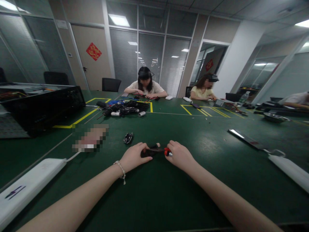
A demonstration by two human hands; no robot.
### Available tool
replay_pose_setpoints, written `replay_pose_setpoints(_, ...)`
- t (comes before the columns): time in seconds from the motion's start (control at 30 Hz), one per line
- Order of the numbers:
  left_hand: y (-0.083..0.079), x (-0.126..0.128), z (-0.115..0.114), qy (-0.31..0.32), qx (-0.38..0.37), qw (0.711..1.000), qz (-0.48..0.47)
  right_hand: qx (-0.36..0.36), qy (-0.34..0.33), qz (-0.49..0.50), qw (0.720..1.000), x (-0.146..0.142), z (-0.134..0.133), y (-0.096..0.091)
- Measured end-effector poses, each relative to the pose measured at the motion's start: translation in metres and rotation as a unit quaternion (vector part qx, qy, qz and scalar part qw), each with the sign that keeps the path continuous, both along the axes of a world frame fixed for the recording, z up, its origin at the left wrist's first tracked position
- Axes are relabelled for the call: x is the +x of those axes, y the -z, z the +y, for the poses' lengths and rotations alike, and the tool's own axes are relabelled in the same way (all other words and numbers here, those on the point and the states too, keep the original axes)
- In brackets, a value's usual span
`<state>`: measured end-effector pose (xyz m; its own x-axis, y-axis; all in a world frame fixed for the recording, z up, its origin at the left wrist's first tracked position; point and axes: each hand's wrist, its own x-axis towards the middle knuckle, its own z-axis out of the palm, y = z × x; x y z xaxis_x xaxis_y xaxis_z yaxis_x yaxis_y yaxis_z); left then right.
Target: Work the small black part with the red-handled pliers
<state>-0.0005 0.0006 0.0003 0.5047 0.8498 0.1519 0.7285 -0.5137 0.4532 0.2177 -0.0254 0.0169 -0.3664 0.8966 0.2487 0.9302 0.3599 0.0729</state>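
My left hand (pixel 133 156) is closed round one end of a small black part (pixel 152 150) that rests on the green table (pixel 154 193). My right hand (pixel 180 155) is curled at the part's other end, its fingers pinching a small tool with a red handle (pixel 167 152). The two hands sit close together at the table's middle, the part between them. Another small black piece (pixel 128 138) lies on the table just beyond my left hand, untouched.
A white power strip (pixel 26 187) lies at the left, a black case (pixel 41 106) behind it. Tools and black parts (pixel 120 109) are piled further back. Two people sit working at the far side, a third at the right edge. A long white device (pixel 287 167) lies right.
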Motion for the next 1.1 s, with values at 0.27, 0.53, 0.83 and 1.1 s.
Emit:
replay_pose_setpoints(0.27,-0.0025,0.0007,-0.0011,0.0,-0.006,1.0,0.003,-0.01,0.003,0.004,1.0,-0.0015,-0.0003,0.0002)
replay_pose_setpoints(0.53,-0.0027,0.0004,-0.001,-0.002,-0.012,1.0,0.001,-0.015,0.009,0.004,1.0,-0.0001,-0.0013,-0.0015)
replay_pose_setpoints(0.83,0.0001,-0.0001,-0.0001,0.007,0.007,1.0,-0.001,-0.008,0.0,0.001,1.0,-0.0004,0.0002,0.0006)
replay_pose_setpoints(1.1,-0.0018,0.0003,-0.0012,0.0,-0.012,1.0,0.002,-0.002,-0.003,0.004,1.0,-0.0008,0.0001,-0.0009)
